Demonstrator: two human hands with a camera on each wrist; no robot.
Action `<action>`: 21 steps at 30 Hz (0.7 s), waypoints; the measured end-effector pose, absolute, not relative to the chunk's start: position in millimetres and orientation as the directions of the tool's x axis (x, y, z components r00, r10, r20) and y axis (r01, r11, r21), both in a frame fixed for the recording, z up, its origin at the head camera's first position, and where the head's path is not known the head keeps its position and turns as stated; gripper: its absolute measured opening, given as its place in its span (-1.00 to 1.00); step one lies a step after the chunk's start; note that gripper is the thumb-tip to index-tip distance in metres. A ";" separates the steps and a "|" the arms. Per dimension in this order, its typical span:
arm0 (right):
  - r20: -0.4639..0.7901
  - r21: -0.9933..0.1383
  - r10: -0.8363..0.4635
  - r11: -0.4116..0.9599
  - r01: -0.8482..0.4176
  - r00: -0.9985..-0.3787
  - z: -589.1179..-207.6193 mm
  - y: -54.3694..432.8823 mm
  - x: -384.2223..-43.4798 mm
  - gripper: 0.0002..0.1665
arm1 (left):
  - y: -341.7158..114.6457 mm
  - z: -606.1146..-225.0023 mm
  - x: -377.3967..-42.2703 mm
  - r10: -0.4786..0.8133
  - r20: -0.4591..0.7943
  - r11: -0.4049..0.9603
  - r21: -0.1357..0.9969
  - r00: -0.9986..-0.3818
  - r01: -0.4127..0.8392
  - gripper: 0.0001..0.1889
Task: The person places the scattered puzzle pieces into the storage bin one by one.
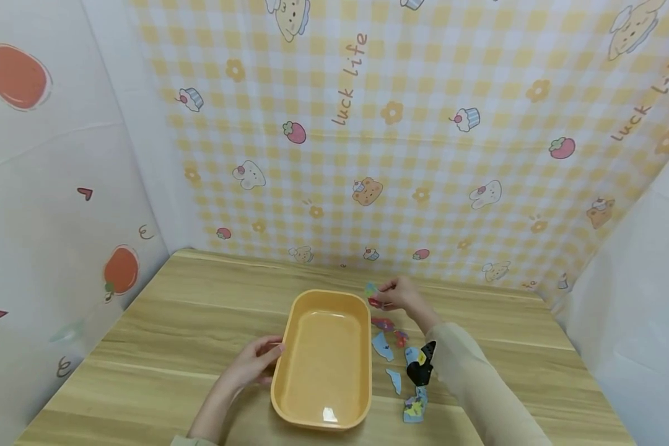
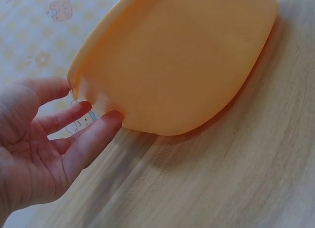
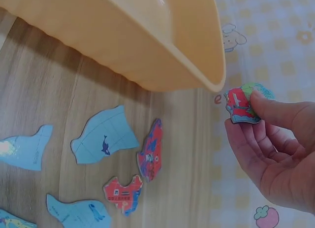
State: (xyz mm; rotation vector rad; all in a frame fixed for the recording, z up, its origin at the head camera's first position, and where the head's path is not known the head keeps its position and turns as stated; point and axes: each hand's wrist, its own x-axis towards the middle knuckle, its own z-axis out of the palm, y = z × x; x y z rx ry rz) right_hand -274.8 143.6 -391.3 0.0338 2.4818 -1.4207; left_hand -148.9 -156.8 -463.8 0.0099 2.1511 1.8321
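My left hand [image 1: 253, 362] holds the left side of an orange-yellow plastic tray [image 1: 366, 384]; in the left wrist view its fingertips [image 2: 115, 118] bear on the outer wall near the rim. Past the tray's far right corner, my right hand [image 1: 398, 294] pinches a map puzzle piece [image 3: 240, 106] between thumb and fingers. That piece is red, green and blue, raised off the table. Below it in the head view lie two red-purple puzzle pieces, one long [image 3: 151, 149] and one notched [image 3: 123, 193]. A pale blue piece with a dolphin-like print [image 3: 105, 137] lies beside them.
More pieces spread along the tray's right side: a narrow pale blue one [image 1: 394, 381], a multicoloured one [image 1: 415, 407]. A black object [image 1: 420, 371] sits by the right forearm. The wooden table [image 1: 201, 297] meets a checked cloth backdrop [image 1: 312, 155] behind.
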 end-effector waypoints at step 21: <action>-0.260 -0.758 -0.233 0.650 0.049 -0.937 -394.3 102.3 -271.3 -0.85 | -156.1 -463.7 -149.8 0.204 -0.245 0.152 0.964 -0.948 -0.217 -0.41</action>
